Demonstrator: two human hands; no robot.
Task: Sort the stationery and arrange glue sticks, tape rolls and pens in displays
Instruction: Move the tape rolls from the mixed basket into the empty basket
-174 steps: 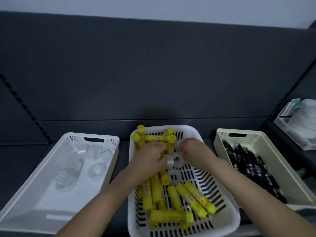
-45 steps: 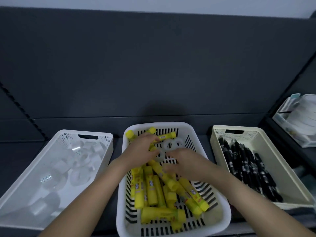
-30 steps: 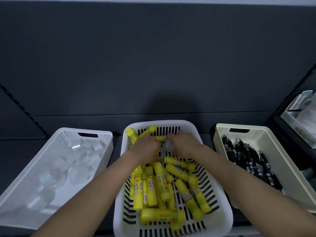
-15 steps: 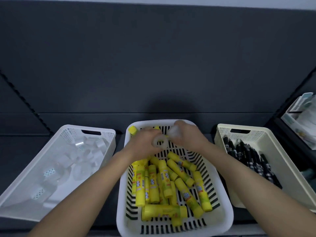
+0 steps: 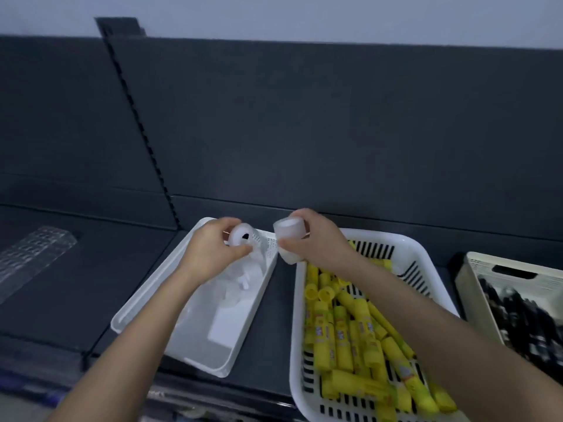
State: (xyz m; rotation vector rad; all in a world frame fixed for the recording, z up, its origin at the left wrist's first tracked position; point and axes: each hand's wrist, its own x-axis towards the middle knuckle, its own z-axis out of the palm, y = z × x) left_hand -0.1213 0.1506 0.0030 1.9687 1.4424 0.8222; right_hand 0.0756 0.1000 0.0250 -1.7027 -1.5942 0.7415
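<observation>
Now both hands grasp tape rolls: left hand (image 5: 213, 254) above white bin (image 5: 146, 303), right hand (image 5: 316, 242) beside.

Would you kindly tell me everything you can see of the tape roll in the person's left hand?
The tape roll is a small ring of translucent, whitish tape with a dark hole at its centre. It is tilted so its flat face and hole turn toward the camera. The left hand pinches it, fingers behind and thumb below. It hangs above the far end of the white tray, not touching it. A slight blur hides any label or loose end.
</observation>
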